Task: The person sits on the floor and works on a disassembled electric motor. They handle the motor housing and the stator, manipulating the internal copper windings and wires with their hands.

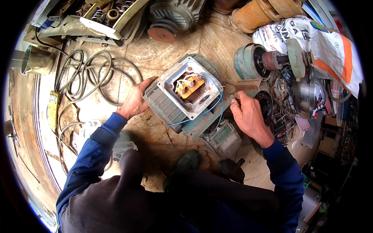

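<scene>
An electric motor (157, 110) with grey-green fins sits on the floor in front of me. Its square metal terminal box (173, 79) is uncovered, showing an orange terminal block (188, 88) with white leads, and thin blue wires (175, 124) run over the housing. My left hand (134, 97) grips the motor's left side, fingers wrapped round its edge. My right hand (248, 118) is at the motor's right side with fingers curled and pinched near the blue wires; what is between the fingertips is too small to make out.
Coiled cable (107, 77) and a yellow pendant control (53, 108) lie left; a bin of springs (105, 31) and a finned motor (171, 17) are behind. Right are rusty cylinders (248, 19), a white sack (338, 62), motor parts (303, 97). My legs and a grey box (223, 141) are below.
</scene>
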### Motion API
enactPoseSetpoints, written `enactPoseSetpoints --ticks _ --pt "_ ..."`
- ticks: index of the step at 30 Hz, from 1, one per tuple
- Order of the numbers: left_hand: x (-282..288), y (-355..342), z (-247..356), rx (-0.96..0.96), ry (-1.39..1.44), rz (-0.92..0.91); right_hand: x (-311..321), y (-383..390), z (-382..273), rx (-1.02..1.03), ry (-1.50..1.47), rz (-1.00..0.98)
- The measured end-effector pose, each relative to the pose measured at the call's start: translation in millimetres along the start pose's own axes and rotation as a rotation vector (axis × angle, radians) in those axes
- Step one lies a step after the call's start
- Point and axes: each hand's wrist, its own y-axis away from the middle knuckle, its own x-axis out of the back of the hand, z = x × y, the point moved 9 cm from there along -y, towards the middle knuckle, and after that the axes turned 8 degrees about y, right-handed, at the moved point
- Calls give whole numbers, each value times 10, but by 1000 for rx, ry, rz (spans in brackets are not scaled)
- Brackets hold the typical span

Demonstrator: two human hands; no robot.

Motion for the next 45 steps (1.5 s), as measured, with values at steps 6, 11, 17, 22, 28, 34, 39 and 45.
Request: enactPoseSetpoints --ticks 6,11,17,22,28,34,39,45 --pt "-38 -30 -202 -5 -7 19 97 162 -16 -82 32 -39" --pt "-30 2 -212 -31 77 58 449 -7 -289 -44 -240 50" --pt "10 72 -319 -64 -2 70 152 23 -885 96 92 -266" --pt "-311 -109 -853 83 431 -74 165 553 -1409 610 407 155" --pt "-343 17 -594 13 914 -160 -418 738 -1807 909 640 192" --pt "-284 -94 -605 42 659 -95 -696 707 -1552 921 877 153" --pt "-293 -12 -641 194 888 -42 -820 674 -1514 848 840 83" --pt "-309 62 -1063 240 899 11 -803 684 -1537 848 773 139"
